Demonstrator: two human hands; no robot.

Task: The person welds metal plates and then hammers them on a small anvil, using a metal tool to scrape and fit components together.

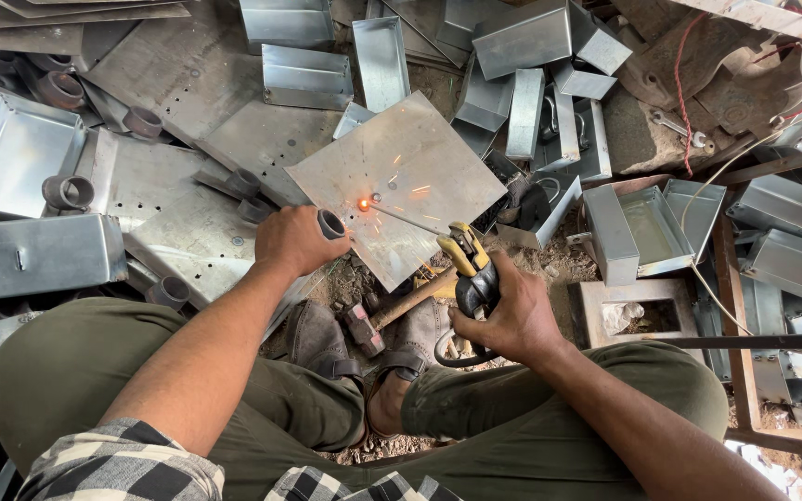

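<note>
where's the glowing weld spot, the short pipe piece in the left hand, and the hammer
glowing weld spot [362, 205], head view, on its orange centre
short pipe piece [330, 224], head view, on its open rim
hammer [361, 327], head view, on its head

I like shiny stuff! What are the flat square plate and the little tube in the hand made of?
The square plate looks like thin sheet metal, probably galvanized steel: dull silver-grey sheen, drilled holes, sparks at the glowing spot. The short tube in the left hand seems darker grey steel pipe, matte and thick-walled.

Short pipe mostly buried in left hand; hammer handle end hidden behind right hand (cable too); weld contact lost in glare.
</note>
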